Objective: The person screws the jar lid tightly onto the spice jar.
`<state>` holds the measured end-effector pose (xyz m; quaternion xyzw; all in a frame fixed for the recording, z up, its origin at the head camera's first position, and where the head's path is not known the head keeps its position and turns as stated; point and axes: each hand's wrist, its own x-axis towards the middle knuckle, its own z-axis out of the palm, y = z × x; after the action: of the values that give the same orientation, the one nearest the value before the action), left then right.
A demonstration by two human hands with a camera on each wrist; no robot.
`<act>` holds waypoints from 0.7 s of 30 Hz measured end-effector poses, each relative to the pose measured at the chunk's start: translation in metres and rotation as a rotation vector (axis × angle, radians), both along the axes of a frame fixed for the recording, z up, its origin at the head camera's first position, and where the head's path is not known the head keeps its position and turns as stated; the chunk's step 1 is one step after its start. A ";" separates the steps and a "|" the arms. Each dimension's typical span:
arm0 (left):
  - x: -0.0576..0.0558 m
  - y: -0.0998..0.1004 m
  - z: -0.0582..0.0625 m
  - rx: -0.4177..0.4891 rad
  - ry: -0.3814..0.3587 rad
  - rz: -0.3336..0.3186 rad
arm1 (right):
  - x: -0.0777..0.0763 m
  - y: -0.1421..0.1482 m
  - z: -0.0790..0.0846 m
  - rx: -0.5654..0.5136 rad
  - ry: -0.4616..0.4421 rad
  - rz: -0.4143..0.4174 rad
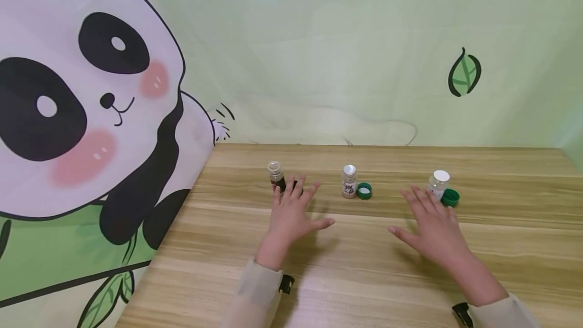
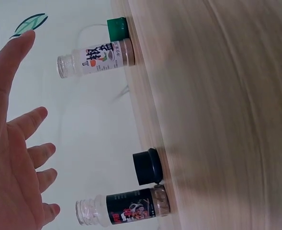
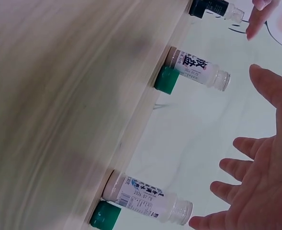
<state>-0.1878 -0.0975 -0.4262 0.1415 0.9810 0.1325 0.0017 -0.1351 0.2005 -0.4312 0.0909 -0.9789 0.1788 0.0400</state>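
Three small seasoning bottles stand uncapped in a row, each with its cap beside it. My left hand (image 1: 293, 216), fingers spread, hovers in front of the black-labelled bottle (image 2: 130, 207) and its black cap (image 2: 148, 166), holding nothing. In the middle stands a white-labelled bottle (image 1: 349, 182) with a green cap (image 1: 364, 191) to its right. Spread in the same way, my right hand (image 1: 432, 227) is nearest the right bottle (image 3: 148, 197), which has pale contents and a white label. Its green cap (image 1: 450, 197) sits close by, and the fingers partly overlap that bottle in the head view.
The bottles stand toward the back of a wood-grain table (image 1: 355, 277). Behind it hangs a pale green cloth (image 1: 282, 75) printed with leaves and a large panda (image 1: 136, 115) at the left.
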 end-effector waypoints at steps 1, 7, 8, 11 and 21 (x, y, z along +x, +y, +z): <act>0.001 0.000 0.000 0.011 -0.004 -0.003 | 0.001 0.001 0.000 0.001 0.004 -0.001; 0.005 0.004 0.000 0.066 -0.010 -0.027 | 0.005 0.007 -0.003 -0.002 0.019 0.001; 0.005 0.004 0.000 0.068 -0.007 -0.032 | 0.006 0.007 -0.004 -0.007 0.018 0.001; 0.006 0.006 0.001 0.070 -0.011 -0.043 | 0.008 0.011 -0.005 -0.015 0.020 -0.001; 0.010 0.011 -0.001 0.110 0.013 -0.098 | 0.013 0.021 -0.010 -0.053 0.040 -0.028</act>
<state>-0.1777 -0.0867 -0.4272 0.1901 0.9641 0.1852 -0.0059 -0.1225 0.2220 -0.4409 0.0798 -0.9739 0.2023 0.0644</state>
